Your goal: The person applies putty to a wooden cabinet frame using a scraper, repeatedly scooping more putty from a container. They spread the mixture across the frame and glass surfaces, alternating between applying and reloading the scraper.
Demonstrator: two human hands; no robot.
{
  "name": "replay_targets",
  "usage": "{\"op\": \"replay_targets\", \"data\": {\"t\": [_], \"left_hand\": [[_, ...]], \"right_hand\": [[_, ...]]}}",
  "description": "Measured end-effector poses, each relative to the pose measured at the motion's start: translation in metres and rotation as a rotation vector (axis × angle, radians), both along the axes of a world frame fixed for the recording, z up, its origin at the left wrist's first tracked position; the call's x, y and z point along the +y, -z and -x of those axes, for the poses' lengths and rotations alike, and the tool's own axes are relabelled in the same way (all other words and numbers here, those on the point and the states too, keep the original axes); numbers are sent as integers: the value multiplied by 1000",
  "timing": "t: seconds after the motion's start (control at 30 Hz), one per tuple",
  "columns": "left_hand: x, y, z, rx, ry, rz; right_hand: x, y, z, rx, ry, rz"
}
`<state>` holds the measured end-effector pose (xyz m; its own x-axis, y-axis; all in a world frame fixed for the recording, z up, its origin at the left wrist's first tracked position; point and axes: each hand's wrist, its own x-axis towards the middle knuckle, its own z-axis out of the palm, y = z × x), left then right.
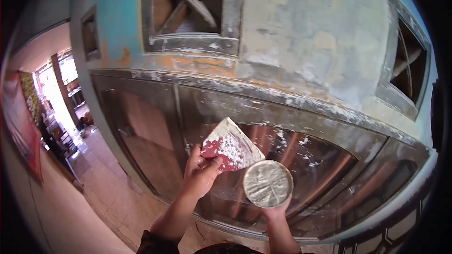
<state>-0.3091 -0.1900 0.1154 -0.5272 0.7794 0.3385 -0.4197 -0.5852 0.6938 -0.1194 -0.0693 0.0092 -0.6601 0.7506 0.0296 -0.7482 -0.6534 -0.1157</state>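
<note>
A flat red scraper, smeared with white paste, is pinched in my left hand by its lower left part. Its pale edge points up and to the right. Just right of it, my right hand holds a round container from below, with grey-white paste inside. The scraper's right corner lies close to the container's rim; whether they touch I cannot tell. Most of my right hand's fingers are hidden under the container.
Ahead stands a patchy wall with crossed wooden vents. Below it are wood-framed glass panels spotted with white. At the left, a tiled passage leads to a bright opening. A dark patterned grille is at the lower right.
</note>
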Motion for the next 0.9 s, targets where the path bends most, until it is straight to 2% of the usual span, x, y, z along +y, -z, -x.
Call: {"op": "replay_targets", "data": {"t": [0.07, 0.13, 0.2, 0.23, 0.3, 0.4, 0.53, 0.7, 0.8, 0.9], "left_hand": [[-8, 7, 24, 327, -388, -106], [-18, -17, 30, 640, -889, -102], [-22, -27, 53, 888, -1148, -49], [-18, -36, 69, 887, -1158, -52], [-5, -53, 100, 1349, -1488, -388], [11, -67, 120, 1489, -1619, -260], [32, -63, 131, 1496, -1656, -162], [47, -59, 136, 1507, -1613, -145], [57, -60, 139, 1516, -1608, -149], [62, -62, 140, 1522, -1603, -110]], "right_hand": [[3, 11, 2, -60, 17, -28], [3, 12, 2, -54, 35, -18], [3, 10, 4, -21, 19, 11], [3, 11, 5, -31, 21, -10], [1, 6, 8, 30, -10, -15], [1, 5, 10, 29, -41, 37], [6, 7, 12, 25, -57, 18], [10, 10, 14, -114, 41, -81], [12, 11, 8, -28, 0, -58], [19, 16, 7, -56, 15, -82]]}}
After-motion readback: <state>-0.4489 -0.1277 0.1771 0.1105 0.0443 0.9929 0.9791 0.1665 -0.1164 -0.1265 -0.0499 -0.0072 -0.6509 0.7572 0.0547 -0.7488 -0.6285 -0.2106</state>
